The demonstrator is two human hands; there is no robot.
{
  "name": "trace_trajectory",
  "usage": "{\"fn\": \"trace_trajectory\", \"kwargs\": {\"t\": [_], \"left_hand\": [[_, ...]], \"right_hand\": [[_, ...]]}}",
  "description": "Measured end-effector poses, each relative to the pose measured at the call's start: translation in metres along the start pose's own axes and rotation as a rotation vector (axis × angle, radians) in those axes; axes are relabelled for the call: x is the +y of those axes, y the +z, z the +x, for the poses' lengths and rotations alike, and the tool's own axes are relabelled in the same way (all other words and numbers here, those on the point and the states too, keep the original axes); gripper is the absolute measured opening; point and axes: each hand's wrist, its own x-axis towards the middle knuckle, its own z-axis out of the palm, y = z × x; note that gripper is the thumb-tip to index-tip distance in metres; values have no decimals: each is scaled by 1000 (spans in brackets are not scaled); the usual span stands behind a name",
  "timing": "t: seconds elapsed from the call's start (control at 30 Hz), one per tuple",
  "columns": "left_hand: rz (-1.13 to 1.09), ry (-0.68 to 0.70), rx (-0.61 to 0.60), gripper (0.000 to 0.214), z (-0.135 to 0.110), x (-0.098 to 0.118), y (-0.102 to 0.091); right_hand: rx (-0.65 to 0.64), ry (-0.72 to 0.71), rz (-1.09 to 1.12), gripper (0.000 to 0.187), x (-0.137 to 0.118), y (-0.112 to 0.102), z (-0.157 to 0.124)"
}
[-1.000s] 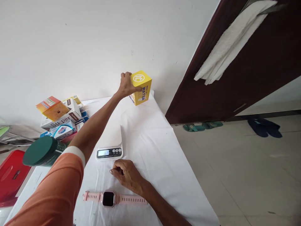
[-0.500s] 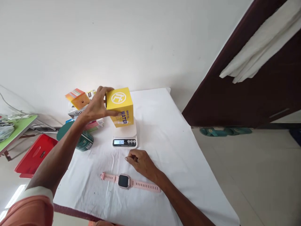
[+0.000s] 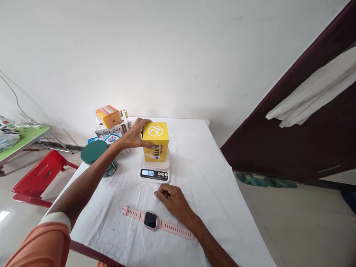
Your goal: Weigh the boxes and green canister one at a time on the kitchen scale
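My left hand (image 3: 137, 134) grips a yellow box (image 3: 156, 140) with its thumb on the near face and fingers over the far left side. The box, marked WATER, stands upright over the platform of a white digital scale (image 3: 155, 174), whose display reads 364. Just in front of the scale, my right hand (image 3: 174, 199) rests on the white cloth with its fingers curled in; nothing shows in them. A pink smartwatch (image 3: 150, 220) lies face up near that hand, its strap stretched out flat.
At the left of the table stand a green-lidded canister (image 3: 94, 152), an orange box (image 3: 109, 116) and a Su-per box (image 3: 112, 129) among other packages. A red chair (image 3: 41, 178) and a green table (image 3: 26, 142) are further left. Slippers (image 3: 265, 180) lie on the floor at right.
My left hand has brought the yellow box down and straightened it on the scale. My view has shifted, so everything sits somewhat lower and further right. The right hand keeps its place by the scale.
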Motion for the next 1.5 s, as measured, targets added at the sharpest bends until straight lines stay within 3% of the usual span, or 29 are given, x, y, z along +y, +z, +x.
{"fn": "trace_trajectory", "kwargs": {"t": [0.13, 0.2, 0.27, 0.33, 0.43, 0.57, 0.67, 0.9, 1.13, 1.23, 1.4, 1.5], "left_hand": [[37, -16, -45, 116, -3, -1, -6], [29, -7, 24, 120, -14, 2, -7], [4, -1, 162, 109, -34, 5, -3], [-20, -15, 323, 88, -61, 5, 11], [-48, -113, 487, 68, -106, -6, 47], [-154, -371, 466, 60, -151, -38, 93], [-254, -468, 463, 55, -161, -57, 102], [-260, -490, 420, 48, -155, -56, 95], [-218, -459, 438, 58, -150, -46, 91], [-165, -310, 436, 79, -127, -35, 76], [-133, -51, 385, 130, -61, -12, 49], [-181, 32, 323, 140, -29, -11, 45]], "right_hand": [[-9, 1, -20, 29, -4, -1, 0], [-12, 5, -28, 30, -6, -2, 0], [-10, 2, -37, 30, -8, -3, -1], [-8, -7, -51, 31, -9, -3, -1], [-7, -12, -73, 31, -9, -3, 0], [-10, -5, -63, 31, -11, -4, -1], [-10, 28, -67, 33, -11, -4, -1], [-17, 76, -61, 34, -11, -4, 0], [-23, 72, -48, 36, -14, -5, -1], [-26, 72, -69, 38, -13, -5, 0], [-37, 73, -104, 39, -8, -6, 0], [-38, 66, -103, 38, -7, -5, -1]]}}
